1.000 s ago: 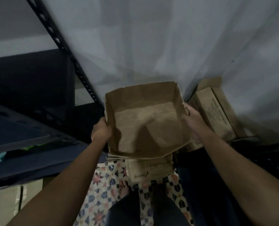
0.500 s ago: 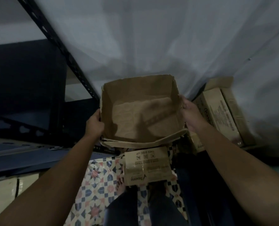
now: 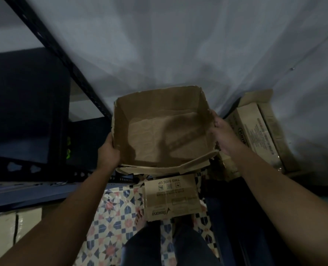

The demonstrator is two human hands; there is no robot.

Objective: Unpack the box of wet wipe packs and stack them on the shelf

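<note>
I hold an open brown cardboard box (image 3: 165,129) in front of me, its inside bare with no packs showing. My left hand (image 3: 108,153) grips its left wall near the front corner. My right hand (image 3: 223,134) grips the right wall. A printed front flap (image 3: 170,198) reading "THIS SIDE UP" hangs down below the box. The dark metal shelf (image 3: 32,189) stands to my left; something green (image 3: 68,148) glows faintly on it. No wet wipe packs are plainly visible.
A second cardboard carton (image 3: 255,131) leans against the white wall (image 3: 178,45) on the right. A slotted shelf upright (image 3: 59,52) runs diagonally at upper left. Pale boxes (image 3: 5,229) sit under the shelf. Patterned floor tiles (image 3: 109,227) and my legs are below.
The box has dropped slightly lower in view and tipped a little flatter, with both hands keeping their hold. The view has shifted, showing more of the carton on the right.
</note>
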